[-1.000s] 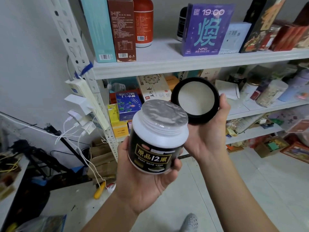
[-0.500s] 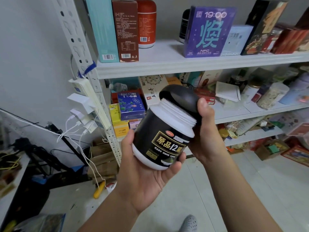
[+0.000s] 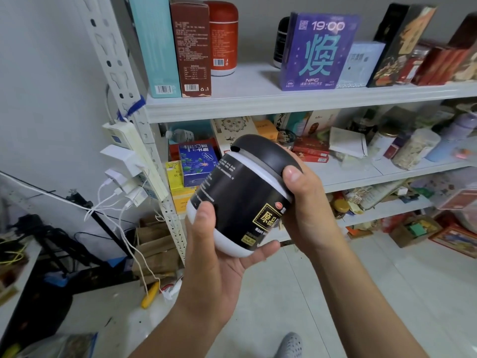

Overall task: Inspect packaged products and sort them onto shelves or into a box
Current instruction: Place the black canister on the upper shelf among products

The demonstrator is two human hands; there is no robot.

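My left hand [image 3: 216, 257] grips the base of the black-labelled white plastic jar [image 3: 232, 192], fingers curled round it. My right hand [image 3: 307, 213] clamps the round black lid [image 3: 260, 153], seated slightly askew. Inspection looks nearly finished. Placing it on the white metal shelves [image 3: 284, 107] beyond is not yet done.

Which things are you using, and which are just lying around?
Part of the job: white plastic jar with black label; its round black lid; left hand; right hand; white shelf rack.
Just lying about: white power strip; yellow tool on floor; brown cardboard.
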